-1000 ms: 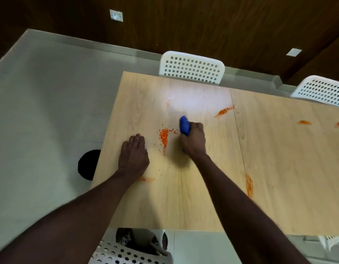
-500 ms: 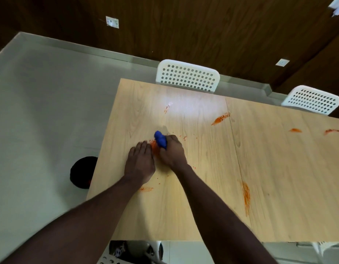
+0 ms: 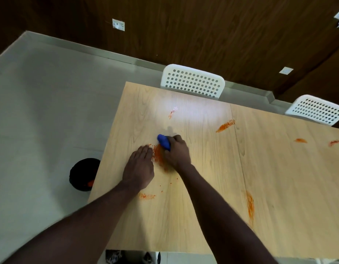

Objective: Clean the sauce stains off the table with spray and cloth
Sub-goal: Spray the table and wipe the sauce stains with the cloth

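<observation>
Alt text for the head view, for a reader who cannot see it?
The right hand grips a blue cloth on an orange sauce smear on a light wooden table, the left hand flat beside it. Other orange stains mark the table; two white perforated chairs stand at its far edge.

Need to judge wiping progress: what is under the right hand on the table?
The right hand grips a blue cloth, its far end sticking out. An orange sauce smear shows beside the hand. The rest of the cloth and any sauce beneath the palm are covered.
</observation>
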